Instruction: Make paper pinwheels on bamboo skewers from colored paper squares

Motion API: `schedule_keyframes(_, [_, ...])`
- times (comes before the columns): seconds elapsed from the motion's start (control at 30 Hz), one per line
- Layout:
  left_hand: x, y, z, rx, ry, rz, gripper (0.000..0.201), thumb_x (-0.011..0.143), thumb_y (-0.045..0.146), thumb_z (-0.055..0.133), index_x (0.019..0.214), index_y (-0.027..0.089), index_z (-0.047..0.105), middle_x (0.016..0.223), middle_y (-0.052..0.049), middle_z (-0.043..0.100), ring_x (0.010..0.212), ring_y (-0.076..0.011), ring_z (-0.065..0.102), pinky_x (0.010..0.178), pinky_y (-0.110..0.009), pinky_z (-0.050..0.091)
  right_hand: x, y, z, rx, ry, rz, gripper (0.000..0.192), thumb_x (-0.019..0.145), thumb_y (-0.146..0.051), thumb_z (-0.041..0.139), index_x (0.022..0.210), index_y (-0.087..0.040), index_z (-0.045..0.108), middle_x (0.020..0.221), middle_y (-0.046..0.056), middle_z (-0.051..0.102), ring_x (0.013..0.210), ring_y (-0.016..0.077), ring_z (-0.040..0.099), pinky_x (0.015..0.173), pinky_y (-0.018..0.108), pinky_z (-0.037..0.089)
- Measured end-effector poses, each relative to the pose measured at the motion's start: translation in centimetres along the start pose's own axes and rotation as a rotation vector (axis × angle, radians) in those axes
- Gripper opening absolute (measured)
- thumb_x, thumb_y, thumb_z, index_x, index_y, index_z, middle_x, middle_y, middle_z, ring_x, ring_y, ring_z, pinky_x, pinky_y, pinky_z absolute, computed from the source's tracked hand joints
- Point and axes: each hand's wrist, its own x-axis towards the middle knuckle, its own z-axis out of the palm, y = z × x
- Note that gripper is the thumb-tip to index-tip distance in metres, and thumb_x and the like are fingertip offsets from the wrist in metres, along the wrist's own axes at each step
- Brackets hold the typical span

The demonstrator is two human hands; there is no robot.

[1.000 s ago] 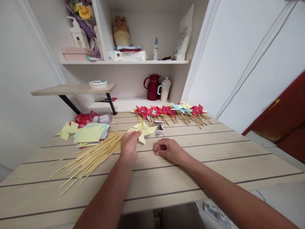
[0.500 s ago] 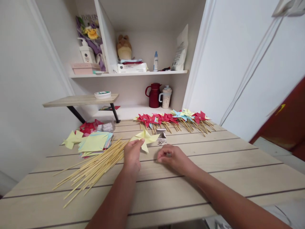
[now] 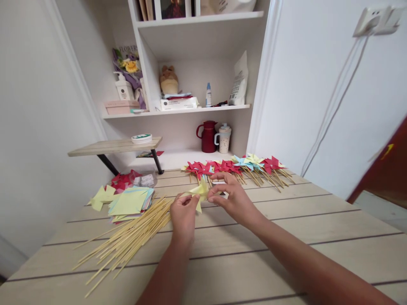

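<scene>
White shelves [image 3: 178,112] back a slatted worktop [image 3: 254,262], watched by me from afar, as a yellow pinwheel [image 3: 202,190] is held above the boards between two hands. The left hand [image 3: 184,212] pinches its paper between thumb and fingers, I judge to keep the folded blades from springing open. The right hand [image 3: 233,199] curls thumb and fingertips toward each other at the paper's right side; whether they grip something small, I cannot tell. Sticks [image 3: 133,237] lie loosely bunched beside the left hand, with paper squares [image 3: 129,201] stacked beyond, probably for easy reach. Mounted pinwheels [image 3: 222,166] line the far side, likely set there to keep their blades clear of the forearms.
</scene>
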Motion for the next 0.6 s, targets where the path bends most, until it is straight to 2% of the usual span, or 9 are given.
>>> schedule_keyframes(0.17, [-0.18, -0.10, 0.22, 0.039, -0.046, 0.130, 0.012, 0.068, 0.028, 0.077, 0.067, 0.016, 0.076, 0.079, -0.004, 0.067, 0.072, -0.0160, 0.063, 0.066, -0.025, 0.047, 0.00, 0.77, 0.34, 0.049, 0.006, 0.032, 0.009, 0.077, -0.019, 0.075, 0.072, -0.026, 0.076, 0.121, 0.005, 0.059, 0.123, 0.0284, 0.050, 0.107, 0.048, 0.034])
schedule_keyframes(0.5, [-0.65, 0.26, 0.36, 0.165, -0.092, 0.258, 0.007, 0.072, 0.023, 0.074, 0.069, 0.018, 0.077, 0.090, -0.006, 0.067, 0.081, -0.0187, 0.064, 0.073, -0.027, 0.048, -0.63, 0.91, -0.17, 0.151, -0.040, 0.097, 0.007, 0.077, -0.020, 0.074, 0.072, -0.024, 0.074, 0.117, 0.006, 0.061, 0.120, 0.0263, 0.053, 0.106, 0.043, 0.035])
schedule_keyframes(0.6, [-0.84, 0.52, 0.45, 0.163, -0.085, 0.265, 0.005, 0.071, 0.022, 0.075, 0.068, 0.019, 0.077, 0.090, -0.005, 0.067, 0.079, -0.0182, 0.063, 0.073, -0.027, 0.047, -0.77, 0.92, -0.15, 0.158, -0.041, 0.080, 0.007, 0.078, -0.023, 0.073, 0.072, -0.024, 0.073, 0.112, 0.005, 0.065, 0.111, 0.0251, 0.057, 0.100, 0.041, 0.040])
